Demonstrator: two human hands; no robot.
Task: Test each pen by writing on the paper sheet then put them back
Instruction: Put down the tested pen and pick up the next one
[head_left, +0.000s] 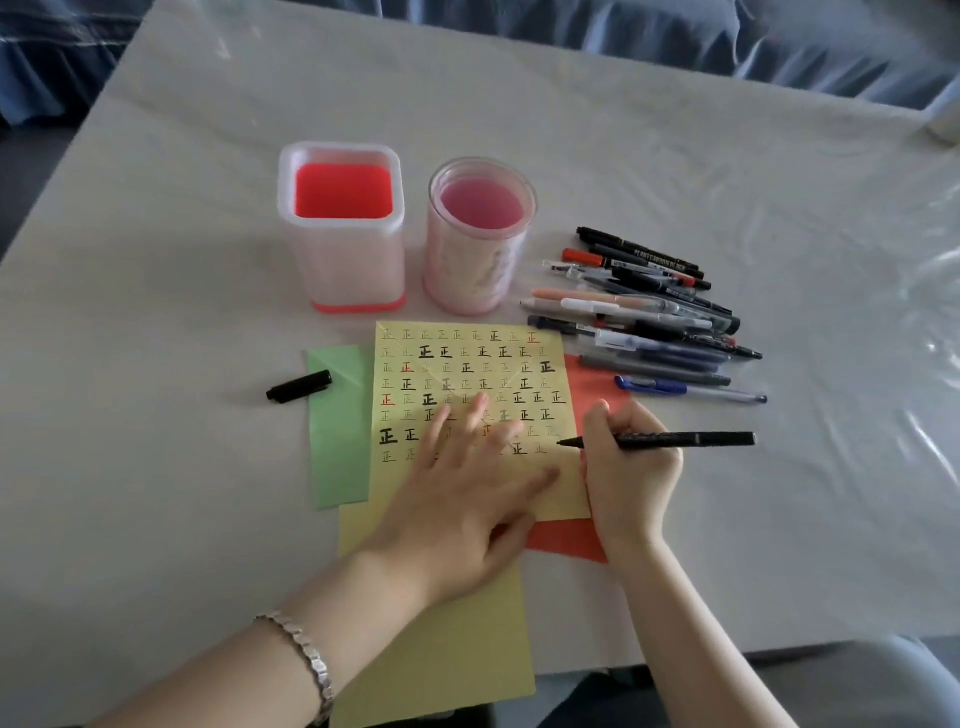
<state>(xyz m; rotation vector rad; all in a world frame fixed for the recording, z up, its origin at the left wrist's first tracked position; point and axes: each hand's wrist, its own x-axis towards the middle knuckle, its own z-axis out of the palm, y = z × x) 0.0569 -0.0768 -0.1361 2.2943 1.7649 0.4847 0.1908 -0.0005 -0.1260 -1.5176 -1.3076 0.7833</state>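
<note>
We see a yellow sheet (467, 364) with rows of "正", mostly black, some red. Our right hand (628, 467) grips a black pen (675, 439), tip at the sheet's right edge; our left hand (467, 493) lies flat on it, fingers spread.

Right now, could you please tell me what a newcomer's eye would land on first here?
The yellow paper sheet at the centre, filled with rows of one repeated character, stands out first; the left hand lies flat on it and the right hand holds a black pen at its right edge. A heap of pens lies beyond, right of the round pink holder.
</note>
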